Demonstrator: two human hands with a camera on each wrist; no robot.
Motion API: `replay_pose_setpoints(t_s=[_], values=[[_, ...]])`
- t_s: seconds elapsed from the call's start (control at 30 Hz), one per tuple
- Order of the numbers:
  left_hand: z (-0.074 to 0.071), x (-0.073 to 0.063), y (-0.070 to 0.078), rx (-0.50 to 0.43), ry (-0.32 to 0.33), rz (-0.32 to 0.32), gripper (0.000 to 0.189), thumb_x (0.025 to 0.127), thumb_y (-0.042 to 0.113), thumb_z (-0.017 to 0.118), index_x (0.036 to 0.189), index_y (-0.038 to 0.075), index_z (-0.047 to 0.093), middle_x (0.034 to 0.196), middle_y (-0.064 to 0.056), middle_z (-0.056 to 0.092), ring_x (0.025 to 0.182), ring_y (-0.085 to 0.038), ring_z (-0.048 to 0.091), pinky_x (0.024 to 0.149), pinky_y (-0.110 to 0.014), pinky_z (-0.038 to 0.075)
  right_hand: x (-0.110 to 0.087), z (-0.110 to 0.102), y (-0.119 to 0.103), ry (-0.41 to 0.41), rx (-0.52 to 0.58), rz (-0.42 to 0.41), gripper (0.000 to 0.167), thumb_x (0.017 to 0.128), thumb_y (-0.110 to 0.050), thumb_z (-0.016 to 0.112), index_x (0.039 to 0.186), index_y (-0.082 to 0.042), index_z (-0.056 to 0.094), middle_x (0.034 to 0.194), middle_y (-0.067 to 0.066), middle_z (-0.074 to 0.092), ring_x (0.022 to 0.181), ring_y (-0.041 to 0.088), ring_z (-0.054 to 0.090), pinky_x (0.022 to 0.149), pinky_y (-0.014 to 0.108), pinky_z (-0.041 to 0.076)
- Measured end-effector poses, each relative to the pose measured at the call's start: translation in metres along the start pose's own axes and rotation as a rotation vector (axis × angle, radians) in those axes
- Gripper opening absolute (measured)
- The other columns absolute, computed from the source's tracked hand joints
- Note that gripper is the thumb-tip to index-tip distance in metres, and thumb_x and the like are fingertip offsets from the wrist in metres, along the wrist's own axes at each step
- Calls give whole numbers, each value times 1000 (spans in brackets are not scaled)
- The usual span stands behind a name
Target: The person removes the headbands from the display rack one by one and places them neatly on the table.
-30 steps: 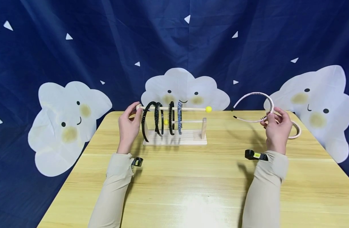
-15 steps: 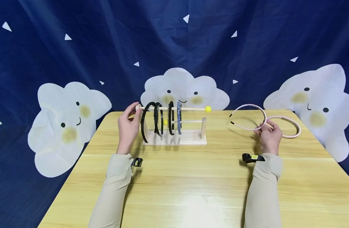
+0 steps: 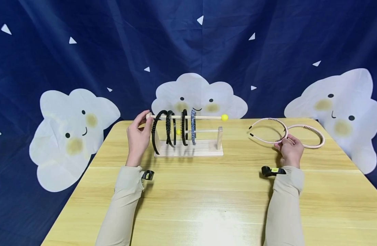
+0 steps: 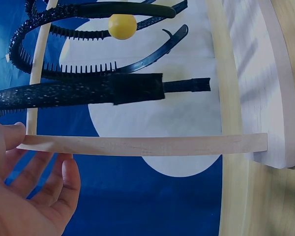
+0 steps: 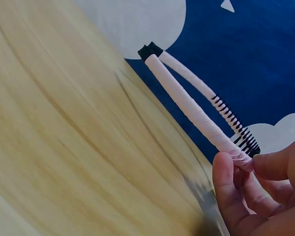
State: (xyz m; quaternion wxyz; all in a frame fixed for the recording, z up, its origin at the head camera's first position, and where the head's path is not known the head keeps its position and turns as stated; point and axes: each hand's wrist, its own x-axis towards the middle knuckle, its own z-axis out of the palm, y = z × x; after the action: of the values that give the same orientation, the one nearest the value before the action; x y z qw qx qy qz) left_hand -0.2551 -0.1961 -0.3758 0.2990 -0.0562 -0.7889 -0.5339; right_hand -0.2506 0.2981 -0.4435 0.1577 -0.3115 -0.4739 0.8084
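Observation:
My left hand (image 3: 138,138) pinches the top of the left post (image 4: 152,146) of a wooden headband stand (image 3: 204,148), thumb on one side and fingers on the other. Several black toothed headbands (image 3: 156,136) hang on its upper rod, with a glittery blue headband (image 3: 193,127) to their right. My right hand (image 3: 290,150) pinches a pale pink headband (image 5: 187,105) by its curved middle, between thumb and fingers. That headband's black-tipped ends (image 5: 150,50) point left, towards the stand. Behind my right hand, a second pink headband (image 3: 322,138) lies on the table.
The wooden table (image 3: 225,194) runs back to a dark blue cloth (image 3: 176,41) printed with clouds. Yellow balls cap the stand's rods; the upper ball (image 3: 224,117) faces right. The lower rod (image 3: 204,131) comes from the short right post (image 3: 220,138).
My right hand has moved left and down with the pink headband, which has gone from raised and tilted to lower and flatter. The left hand stays on the post.

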Motion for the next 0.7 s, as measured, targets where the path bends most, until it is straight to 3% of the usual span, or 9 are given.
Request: replay_pose_setpoints(t_s=[0.23, 0.47, 0.7], values=[[0, 0, 0, -1, 0, 15, 35, 102, 27, 66, 132, 11, 70, 121, -9, 73, 94, 2, 63, 70, -14, 49, 4, -3, 2, 10, -42, 30, 33, 102, 2, 49, 133, -6, 49, 82, 1, 62, 61, 8, 64, 58, 21, 58], [0, 0, 0, -13, -2, 24, 34, 102, 26, 66, 132, 10, 69, 120, -10, 73, 94, 1, 63, 68, -13, 49, 5, -2, 1, 19, -22, 42, 23, 100, 3, 51, 120, -8, 51, 73, 1, 63, 58, 9, 66, 58, 21, 58], [-1, 0, 0, -15, -4, 23, 35, 102, 27, 66, 132, 11, 69, 120, -10, 73, 95, -1, 64, 68, -14, 49, 3, -3, 1, 14, -26, 53, 22, 102, 0, 53, 123, -6, 51, 70, 2, 63, 58, 9, 66, 59, 21, 58]])
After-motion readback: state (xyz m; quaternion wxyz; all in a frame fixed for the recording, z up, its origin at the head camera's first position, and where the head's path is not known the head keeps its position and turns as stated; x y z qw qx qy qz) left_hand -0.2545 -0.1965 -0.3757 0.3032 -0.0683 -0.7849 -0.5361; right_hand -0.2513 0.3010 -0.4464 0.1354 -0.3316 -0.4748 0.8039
